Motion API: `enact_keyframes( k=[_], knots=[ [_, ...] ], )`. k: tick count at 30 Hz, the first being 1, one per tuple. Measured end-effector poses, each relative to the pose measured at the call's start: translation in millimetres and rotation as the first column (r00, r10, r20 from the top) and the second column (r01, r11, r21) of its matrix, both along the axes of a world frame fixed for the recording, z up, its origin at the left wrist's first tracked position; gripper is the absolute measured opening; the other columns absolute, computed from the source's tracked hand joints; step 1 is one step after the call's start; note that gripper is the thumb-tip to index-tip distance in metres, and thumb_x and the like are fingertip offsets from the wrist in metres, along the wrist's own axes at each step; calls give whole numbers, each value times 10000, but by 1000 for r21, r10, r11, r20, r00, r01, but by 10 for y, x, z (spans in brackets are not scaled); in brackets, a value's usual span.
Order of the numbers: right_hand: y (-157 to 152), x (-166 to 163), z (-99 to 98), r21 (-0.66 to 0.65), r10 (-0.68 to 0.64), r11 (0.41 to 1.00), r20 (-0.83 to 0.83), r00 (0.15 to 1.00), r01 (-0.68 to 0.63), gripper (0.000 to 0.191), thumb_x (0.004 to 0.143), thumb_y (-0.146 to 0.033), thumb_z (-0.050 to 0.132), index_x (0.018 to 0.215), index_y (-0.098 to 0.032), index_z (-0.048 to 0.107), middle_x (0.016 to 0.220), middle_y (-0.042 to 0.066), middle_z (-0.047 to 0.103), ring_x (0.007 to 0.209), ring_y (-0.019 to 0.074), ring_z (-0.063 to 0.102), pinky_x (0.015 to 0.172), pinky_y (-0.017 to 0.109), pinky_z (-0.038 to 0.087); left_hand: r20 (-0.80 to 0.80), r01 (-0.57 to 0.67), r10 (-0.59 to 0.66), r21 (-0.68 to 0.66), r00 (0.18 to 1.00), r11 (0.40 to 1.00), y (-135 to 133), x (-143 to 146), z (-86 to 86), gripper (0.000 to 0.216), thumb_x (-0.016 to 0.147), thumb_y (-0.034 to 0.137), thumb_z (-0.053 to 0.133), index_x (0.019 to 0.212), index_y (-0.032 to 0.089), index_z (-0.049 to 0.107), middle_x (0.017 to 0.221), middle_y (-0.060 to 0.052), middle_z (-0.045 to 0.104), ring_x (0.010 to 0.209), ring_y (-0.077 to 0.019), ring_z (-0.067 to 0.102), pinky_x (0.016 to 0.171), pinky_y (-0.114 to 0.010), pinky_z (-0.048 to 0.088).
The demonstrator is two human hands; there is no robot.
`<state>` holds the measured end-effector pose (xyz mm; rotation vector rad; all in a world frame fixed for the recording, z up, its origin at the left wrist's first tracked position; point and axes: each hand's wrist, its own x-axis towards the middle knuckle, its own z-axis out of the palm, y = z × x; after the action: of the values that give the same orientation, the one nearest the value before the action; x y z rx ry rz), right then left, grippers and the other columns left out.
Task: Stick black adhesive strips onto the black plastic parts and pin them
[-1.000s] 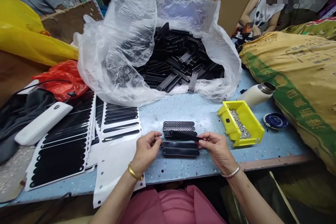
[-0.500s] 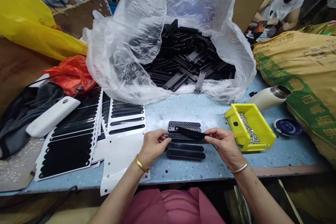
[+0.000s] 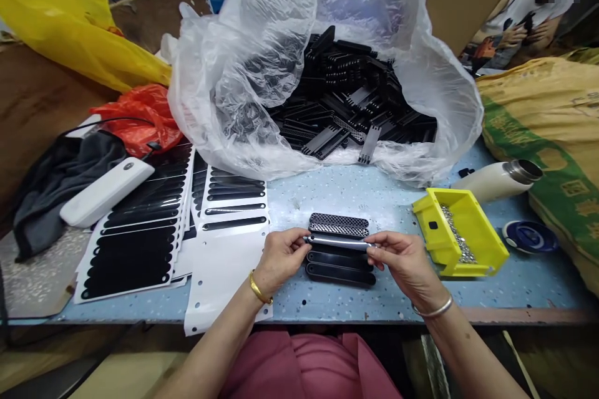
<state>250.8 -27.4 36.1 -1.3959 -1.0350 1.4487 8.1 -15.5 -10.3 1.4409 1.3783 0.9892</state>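
Between my hands a glossy black adhesive strip [image 3: 339,242] is stretched lengthwise, with a small hole near its left end. My left hand [image 3: 286,257] pinches the left end, and my right hand [image 3: 401,260] pinches the right end with thumb and forefinger. Directly beneath the strip lies a row of black bars. The two farthest bars [image 3: 339,223] show a mesh-patterned face, while the two nearest bars [image 3: 340,272] have smooth dark faces. Whether the strip touches the bar under it I cannot tell. White backing sheets [image 3: 229,255] carrying similar black strips lie to the left of my left hand.
Behind the bars, a large clear plastic bag [image 3: 224,162] holds many black pieces [image 3: 337,100]. A yellow bin [image 3: 437,243] of small metal parts stands right, near a cream flask [image 3: 491,182] and a blue lid [image 3: 528,237]. At left lies a white device [image 3: 107,192]. Another person sits back right.
The strip has turned from edge-on and slanted to nearly level, its glossy face now showing above the bars. Both hands keep their pinch. The whole view has shifted slightly.
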Motion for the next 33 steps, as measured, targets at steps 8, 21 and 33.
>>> enact_keyframes(
  k=[8,21,33],
  knots=[
    [22,-22,3,-30,8,1000,36,999,-7,202,602,-254,820,757,-151,742,500,22,635,467,102,549,427,191,374,-14,24,-24,10,1000,1000,-3,-7,-9,212,712,210,620,882,148,731,614,-12,660,549,-119,593,535,-223,484],
    [38,-51,2,-8,22,1000,128,992,-21,211,606,-276,806,756,-147,735,486,18,630,451,112,553,421,207,400,-22,11,-11,2,1000,1000,-14,-8,-7,203,710,211,625,877,158,728,602,2,645,529,-105,572,499,-202,458],
    [54,-53,13,76,62,994,220,973,-81,205,643,-310,780,768,-154,730,488,6,617,443,129,575,416,231,448,88,0,14,-155,996,988,45,52,15,148,759,266,598,746,154,694,576,4,623,512,-108,569,486,-201,477]
  ],
)
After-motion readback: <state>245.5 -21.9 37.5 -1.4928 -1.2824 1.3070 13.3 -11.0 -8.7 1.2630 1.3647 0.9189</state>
